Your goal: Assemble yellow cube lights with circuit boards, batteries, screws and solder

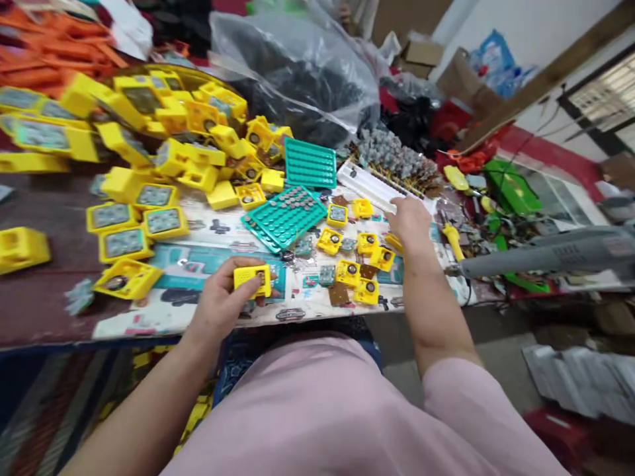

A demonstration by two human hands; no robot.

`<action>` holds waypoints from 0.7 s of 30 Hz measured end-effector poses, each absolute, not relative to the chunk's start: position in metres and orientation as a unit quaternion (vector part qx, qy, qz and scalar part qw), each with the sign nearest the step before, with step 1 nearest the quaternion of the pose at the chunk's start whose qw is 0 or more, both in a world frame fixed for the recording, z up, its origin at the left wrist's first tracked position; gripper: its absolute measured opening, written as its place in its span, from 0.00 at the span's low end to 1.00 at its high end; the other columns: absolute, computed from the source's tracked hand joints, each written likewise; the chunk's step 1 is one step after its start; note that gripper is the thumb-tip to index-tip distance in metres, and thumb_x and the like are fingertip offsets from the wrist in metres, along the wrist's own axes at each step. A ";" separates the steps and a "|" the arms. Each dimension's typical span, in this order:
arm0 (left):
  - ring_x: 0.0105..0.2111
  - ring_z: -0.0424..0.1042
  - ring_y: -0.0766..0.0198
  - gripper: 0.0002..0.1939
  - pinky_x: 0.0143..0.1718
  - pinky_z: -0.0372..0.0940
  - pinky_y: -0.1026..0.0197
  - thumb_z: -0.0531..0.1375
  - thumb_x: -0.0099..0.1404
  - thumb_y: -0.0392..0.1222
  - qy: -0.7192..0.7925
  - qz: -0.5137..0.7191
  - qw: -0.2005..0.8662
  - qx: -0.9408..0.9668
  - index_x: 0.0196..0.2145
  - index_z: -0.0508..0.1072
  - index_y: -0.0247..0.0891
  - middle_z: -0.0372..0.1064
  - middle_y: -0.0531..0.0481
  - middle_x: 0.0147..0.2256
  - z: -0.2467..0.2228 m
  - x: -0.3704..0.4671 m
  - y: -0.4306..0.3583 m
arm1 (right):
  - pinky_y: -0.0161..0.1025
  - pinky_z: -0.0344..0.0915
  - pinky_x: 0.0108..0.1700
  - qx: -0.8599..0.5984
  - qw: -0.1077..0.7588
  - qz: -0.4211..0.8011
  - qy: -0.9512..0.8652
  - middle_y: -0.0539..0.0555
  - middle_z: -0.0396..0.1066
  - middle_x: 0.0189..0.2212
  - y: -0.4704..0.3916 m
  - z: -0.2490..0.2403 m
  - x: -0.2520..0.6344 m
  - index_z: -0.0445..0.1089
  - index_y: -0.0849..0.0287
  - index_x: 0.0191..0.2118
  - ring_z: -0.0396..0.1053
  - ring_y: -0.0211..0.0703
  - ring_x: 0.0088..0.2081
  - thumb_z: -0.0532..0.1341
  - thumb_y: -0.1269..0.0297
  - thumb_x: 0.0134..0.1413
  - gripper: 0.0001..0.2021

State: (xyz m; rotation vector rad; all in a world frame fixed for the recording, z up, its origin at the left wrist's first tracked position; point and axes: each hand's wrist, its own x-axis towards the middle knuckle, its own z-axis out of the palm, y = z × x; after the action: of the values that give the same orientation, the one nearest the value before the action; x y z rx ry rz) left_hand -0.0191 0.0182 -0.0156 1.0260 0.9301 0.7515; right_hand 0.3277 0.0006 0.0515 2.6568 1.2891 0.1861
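"Pinching a yellow plastic casing (252, 281) between thumb and fingers, the left hand (221, 297) holds it just above the front part of the bench (49, 198). What could go wrong?"

"If that thumb slackens, the casing could tip, and anything loose in its recess could drop onto the printed sheet (290, 313) or over the edge."

"And the right hand (411, 221)?"

"It reaches to the near end of the white tray (367, 187). A snagged rim could jolt the small parts there. The forearm also passes close to a few small yellow casings (367, 243), so a careless sweep could knock one askew."

"The teal tray (268, 225) worries me too; its round dark pieces could scatter if bumped."

"Agreed. Now, what can't you make out?"

"The right fingertips. The back of the hand hides them, so I can't tell whether they're open or closed on something. The left fingers and thumb cover part of the held casing, and the metallic bit in its recess is too small to name. The big yellow pile (208, 158) hides its lower pieces, and the left edge of view cuts some off."
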 end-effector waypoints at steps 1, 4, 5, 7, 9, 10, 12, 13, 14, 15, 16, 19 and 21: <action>0.23 0.76 0.64 0.14 0.22 0.67 0.66 0.65 0.56 0.43 0.417 0.341 0.706 0.461 0.38 0.67 0.38 0.75 0.54 0.30 -0.016 -0.020 0.018 | 0.50 0.68 0.50 0.895 0.101 0.062 0.430 0.65 0.71 0.53 0.003 0.047 0.331 0.71 0.59 0.55 0.67 0.59 0.55 0.54 0.67 0.60 0.19; 0.22 0.75 0.64 0.15 0.20 0.68 0.66 0.67 0.55 0.44 0.407 0.348 0.710 0.458 0.37 0.68 0.39 0.76 0.54 0.29 -0.019 -0.021 0.017 | 0.50 0.67 0.51 0.895 0.106 0.069 0.428 0.67 0.67 0.56 0.013 0.037 0.336 0.68 0.61 0.58 0.64 0.59 0.57 0.53 0.70 0.59 0.21; 0.21 0.76 0.63 0.16 0.20 0.68 0.66 0.68 0.54 0.44 0.404 0.348 0.711 0.458 0.37 0.68 0.39 0.76 0.54 0.29 -0.021 -0.021 0.018 | 0.50 0.67 0.51 0.894 0.110 0.069 0.429 0.67 0.67 0.57 0.017 0.036 0.338 0.67 0.61 0.58 0.64 0.59 0.58 0.53 0.71 0.59 0.22; 0.21 0.76 0.62 0.18 0.19 0.69 0.64 0.70 0.52 0.46 0.402 0.349 0.711 0.459 0.36 0.69 0.39 0.76 0.53 0.28 -0.026 -0.022 0.019 | 0.49 0.66 0.51 0.890 0.118 0.066 0.435 0.67 0.67 0.56 0.022 0.036 0.343 0.68 0.62 0.57 0.65 0.58 0.56 0.53 0.72 0.58 0.21; 0.22 0.76 0.61 0.18 0.19 0.70 0.64 0.71 0.51 0.47 0.405 0.357 0.704 0.461 0.36 0.70 0.39 0.76 0.53 0.28 -0.031 -0.024 0.021 | 0.49 0.66 0.51 0.889 0.121 0.069 0.437 0.67 0.69 0.54 0.025 0.039 0.350 0.71 0.62 0.54 0.66 0.58 0.54 0.54 0.73 0.57 0.20; 0.22 0.77 0.61 0.19 0.20 0.71 0.64 0.71 0.52 0.47 0.406 0.361 0.701 0.463 0.37 0.70 0.39 0.76 0.53 0.29 -0.034 -0.024 0.021 | 0.49 0.65 0.51 0.889 0.118 0.072 0.437 0.66 0.70 0.53 0.025 0.041 0.354 0.71 0.62 0.54 0.67 0.57 0.53 0.54 0.72 0.56 0.20; 0.22 0.77 0.61 0.19 0.19 0.70 0.64 0.71 0.52 0.47 0.400 0.366 0.699 0.466 0.37 0.71 0.39 0.76 0.54 0.29 -0.037 -0.026 0.021 | 0.50 0.65 0.52 0.893 0.105 0.081 0.430 0.65 0.72 0.52 0.025 0.047 0.362 0.72 0.61 0.53 0.67 0.57 0.52 0.55 0.71 0.56 0.20; 0.22 0.76 0.62 0.18 0.19 0.70 0.65 0.71 0.52 0.47 0.398 0.366 0.699 0.468 0.37 0.71 0.40 0.76 0.54 0.29 -0.038 -0.026 0.021 | 0.51 0.64 0.52 0.896 0.097 0.085 0.424 0.64 0.72 0.51 0.025 0.050 0.366 0.73 0.60 0.53 0.68 0.57 0.52 0.55 0.71 0.56 0.20; 0.22 0.76 0.62 0.18 0.19 0.70 0.65 0.71 0.52 0.47 0.398 0.366 0.697 0.471 0.37 0.71 0.40 0.76 0.54 0.30 -0.038 -0.027 0.020 | 0.51 0.64 0.53 0.900 0.090 0.087 0.418 0.64 0.73 0.51 0.025 0.053 0.370 0.73 0.59 0.54 0.68 0.58 0.53 0.56 0.70 0.56 0.20; 0.22 0.76 0.62 0.18 0.19 0.69 0.65 0.71 0.53 0.47 0.397 0.365 0.696 0.474 0.37 0.71 0.40 0.76 0.54 0.30 -0.037 -0.027 0.020 | 0.52 0.64 0.54 0.903 0.083 0.091 0.411 0.63 0.73 0.51 0.025 0.057 0.374 0.73 0.58 0.54 0.68 0.58 0.53 0.56 0.70 0.57 0.20; 0.23 0.76 0.63 0.17 0.20 0.69 0.65 0.70 0.54 0.46 0.398 0.364 0.695 0.476 0.37 0.71 0.40 0.77 0.54 0.30 -0.034 -0.027 0.018 | 0.53 0.64 0.55 0.906 0.077 0.095 0.405 0.63 0.73 0.51 0.025 0.060 0.378 0.73 0.58 0.55 0.68 0.58 0.54 0.55 0.70 0.58 0.20; 0.24 0.76 0.64 0.12 0.23 0.70 0.65 0.66 0.57 0.42 0.422 0.355 0.686 0.475 0.38 0.70 0.40 0.78 0.54 0.32 -0.023 -0.024 0.013 | 0.54 0.63 0.56 0.908 0.064 0.102 0.400 0.65 0.72 0.52 0.026 0.067 0.389 0.72 0.60 0.55 0.68 0.59 0.55 0.55 0.67 0.61 0.19; 0.25 0.76 0.65 0.10 0.25 0.70 0.65 0.64 0.58 0.39 0.443 0.349 0.679 0.470 0.38 0.70 0.40 0.78 0.54 0.32 -0.014 -0.022 0.010 | 0.55 0.62 0.57 0.907 0.064 0.098 0.405 0.66 0.72 0.52 0.026 0.067 0.394 0.73 0.62 0.55 0.68 0.58 0.55 0.54 0.64 0.62 0.19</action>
State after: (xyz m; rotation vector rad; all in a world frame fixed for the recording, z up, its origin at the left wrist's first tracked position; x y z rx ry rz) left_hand -0.0221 0.0097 -0.0143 1.0547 0.9959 0.7838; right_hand 0.3936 0.0263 0.0671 2.7384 1.2236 0.2965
